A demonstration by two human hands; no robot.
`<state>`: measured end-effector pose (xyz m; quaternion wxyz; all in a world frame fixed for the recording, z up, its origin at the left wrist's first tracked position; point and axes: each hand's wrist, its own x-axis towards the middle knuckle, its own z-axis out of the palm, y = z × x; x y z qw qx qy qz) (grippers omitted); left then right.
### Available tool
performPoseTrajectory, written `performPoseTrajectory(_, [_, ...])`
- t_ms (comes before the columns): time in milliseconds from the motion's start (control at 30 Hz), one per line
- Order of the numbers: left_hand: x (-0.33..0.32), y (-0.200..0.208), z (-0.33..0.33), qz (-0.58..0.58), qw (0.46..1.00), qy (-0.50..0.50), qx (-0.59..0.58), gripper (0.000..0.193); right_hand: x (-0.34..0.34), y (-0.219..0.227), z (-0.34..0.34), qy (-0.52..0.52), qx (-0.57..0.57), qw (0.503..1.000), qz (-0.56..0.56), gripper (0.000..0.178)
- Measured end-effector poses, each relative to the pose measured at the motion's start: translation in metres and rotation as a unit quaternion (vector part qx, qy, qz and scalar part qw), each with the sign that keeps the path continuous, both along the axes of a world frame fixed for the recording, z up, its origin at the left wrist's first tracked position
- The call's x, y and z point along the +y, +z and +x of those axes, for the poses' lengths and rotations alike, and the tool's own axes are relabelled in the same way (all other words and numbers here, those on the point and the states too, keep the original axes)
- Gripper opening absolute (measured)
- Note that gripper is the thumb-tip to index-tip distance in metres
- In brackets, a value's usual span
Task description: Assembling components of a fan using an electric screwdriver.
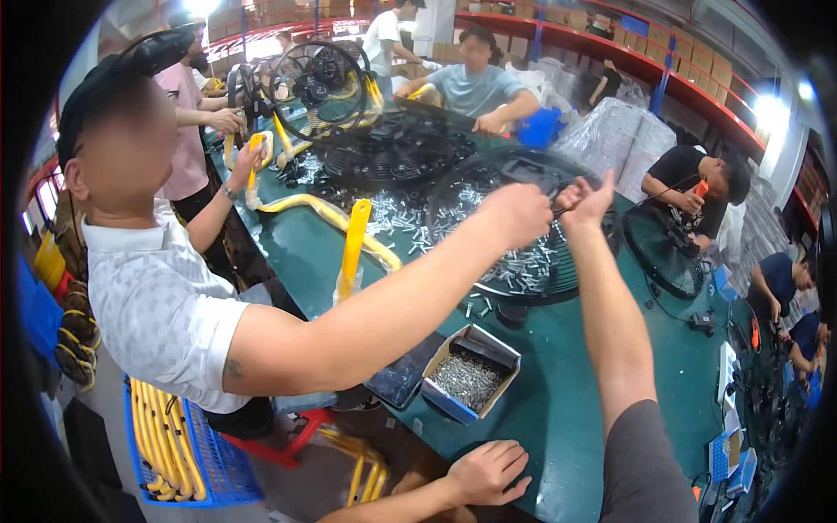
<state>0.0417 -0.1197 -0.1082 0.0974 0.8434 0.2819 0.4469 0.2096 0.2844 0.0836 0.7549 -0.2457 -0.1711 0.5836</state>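
My right hand (pixel 588 202) is raised over a black round fan grille (pixel 571 283), palm turned up, thumb spread and fingers loosely curved. Anything small lying in it is too indistinct to tell. Close beside its fingertips is the closed hand (pixel 516 215) of a co-worker in a white polo, whose arm reaches across from the left. Many silver bolts (pixel 523 268) lie on the grille below. My left hand (pixel 491 473) rests flat on the near edge of the green table (pixel 571 392). A cardboard box of small screws (pixel 471 379) stands just beyond it.
A yellow bar (pixel 353 248) and a bent yellow tube (pixel 305 202) lie to the left. More fan grilles (pixel 384 148) sit farther back. Beside the table, a blue crate (pixel 196 449) holds yellow tubes. Several people work around the table. At right stands another black fan (pixel 667 248).
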Motion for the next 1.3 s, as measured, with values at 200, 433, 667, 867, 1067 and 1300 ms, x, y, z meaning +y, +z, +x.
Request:
performPoseTrajectory(200, [0.007, 0.001, -0.001, -0.016, 1.000, -0.004, 0.014, 0.034, 0.012, -0.085, -0.005, 0.027, -0.020, 0.996, -0.087, 0.080])
performPoseTrajectory(433, [0.009, 0.003, 0.005, -0.024, 0.998, -0.013, 0.048, 0.030, -0.042, -0.083, 0.066, 0.126, -0.456, 0.880, -0.048, 0.084])
performPoseTrajectory(667, [0.003, 0.014, 0.012, 0.073, 0.995, -0.033, 0.058, 0.044, -0.254, -0.050, 0.252, -0.046, -0.571, 0.812, -0.111, 0.041])
performPoseTrajectory(867, [-0.008, 0.028, 0.022, 0.065, 0.996, -0.019, 0.063, 0.023, -0.511, -0.047, 0.353, -0.218, -0.643, 0.688, -0.257, 0.028])
performPoseTrajectory(1067, [-0.018, 0.025, 0.037, 0.074, 0.991, 0.001, 0.108, 0.022, -0.810, -0.090, 0.346, -0.526, -0.538, 0.583, -0.306, 0.021])
performPoseTrajectory(1300, [-0.025, 0.015, 0.050, 0.121, 0.982, -0.016, 0.146, 0.028, -1.069, -0.342, 0.251, -0.391, -0.340, 0.475, -0.711, 0.039])
